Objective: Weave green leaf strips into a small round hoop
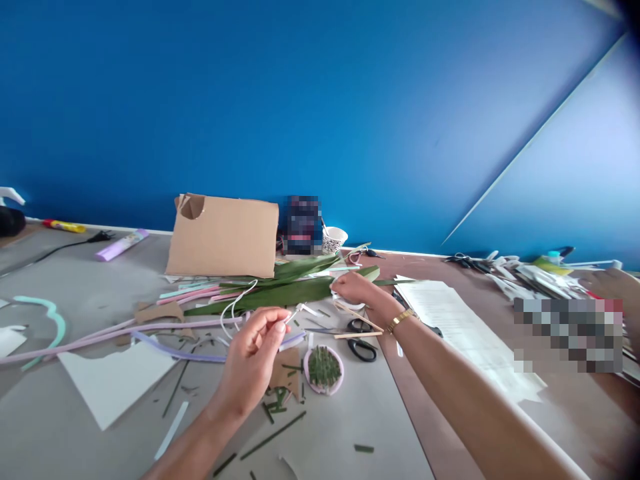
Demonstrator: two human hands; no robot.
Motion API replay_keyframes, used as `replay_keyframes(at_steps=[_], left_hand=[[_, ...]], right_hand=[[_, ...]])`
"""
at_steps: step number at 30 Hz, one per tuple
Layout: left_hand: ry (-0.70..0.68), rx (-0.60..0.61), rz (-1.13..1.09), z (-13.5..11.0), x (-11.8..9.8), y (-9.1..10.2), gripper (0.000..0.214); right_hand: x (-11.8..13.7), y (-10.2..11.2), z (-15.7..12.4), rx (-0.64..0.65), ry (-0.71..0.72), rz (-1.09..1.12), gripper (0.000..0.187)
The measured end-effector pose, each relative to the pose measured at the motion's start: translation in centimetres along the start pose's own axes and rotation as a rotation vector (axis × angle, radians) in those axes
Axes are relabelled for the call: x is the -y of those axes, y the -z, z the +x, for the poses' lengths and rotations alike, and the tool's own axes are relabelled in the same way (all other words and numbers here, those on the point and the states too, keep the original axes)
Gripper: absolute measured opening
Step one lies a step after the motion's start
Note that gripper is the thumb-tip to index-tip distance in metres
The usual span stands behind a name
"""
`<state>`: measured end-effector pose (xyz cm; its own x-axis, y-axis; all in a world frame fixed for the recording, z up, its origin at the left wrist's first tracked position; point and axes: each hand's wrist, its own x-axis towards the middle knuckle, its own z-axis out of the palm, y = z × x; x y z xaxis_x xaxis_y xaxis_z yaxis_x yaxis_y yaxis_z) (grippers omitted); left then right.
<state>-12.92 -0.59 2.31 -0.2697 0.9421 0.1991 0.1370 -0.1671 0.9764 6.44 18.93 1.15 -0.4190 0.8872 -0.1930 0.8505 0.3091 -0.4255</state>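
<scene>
My left hand (253, 357) is raised over the table, thumb and fingers pinched on a thin white strip (300, 311). My right hand (356, 289) reaches further back with a gold watch on its wrist, fingers closed around a white roll that is mostly hidden. It rests beside long green leaves (280, 291). Below my left hand lies a small pink-rimmed disc covered with green leaf pieces (324, 369). Black-handled scissors (361, 339) and thin wooden sticks (357, 333) lie between my two arms.
A folded cardboard sheet (223, 237) stands at the back by a paper cup (334, 239). Pink, lilac and teal paper strips (125, 330) stretch left. White paper (117, 380), a printed sheet (460, 327) and a cluttered pile of tools (530, 277) lie around.
</scene>
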Motion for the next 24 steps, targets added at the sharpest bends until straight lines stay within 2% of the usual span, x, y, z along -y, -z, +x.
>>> replay_keyframes(at_steps=[5,10,15,20,24], left_hand=[[0.003,0.008,-0.014,0.0,0.3,0.0,0.026],[0.009,0.032,-0.032,-0.1,0.9,-0.1,0.025],[-0.043,0.039,-0.018,-0.3,0.9,-0.2,0.023],[-0.009,0.03,-0.047,-0.4,0.6,-0.2,0.024],[0.074,0.014,-0.061,-0.3,0.5,-0.2,0.028]], right_hand=[[0.3,0.5,0.6,0.112,0.002,-0.059,0.028],[0.5,0.6,1.0,0.118,-0.056,-0.086,0.025],[0.6,0.3,0.7,0.129,-0.101,-0.11,0.025],[0.3,0.4,0.1,0.015,-0.074,-0.166,0.03],[-0.6,1.1,0.3,-0.133,0.043,-0.16,0.027]])
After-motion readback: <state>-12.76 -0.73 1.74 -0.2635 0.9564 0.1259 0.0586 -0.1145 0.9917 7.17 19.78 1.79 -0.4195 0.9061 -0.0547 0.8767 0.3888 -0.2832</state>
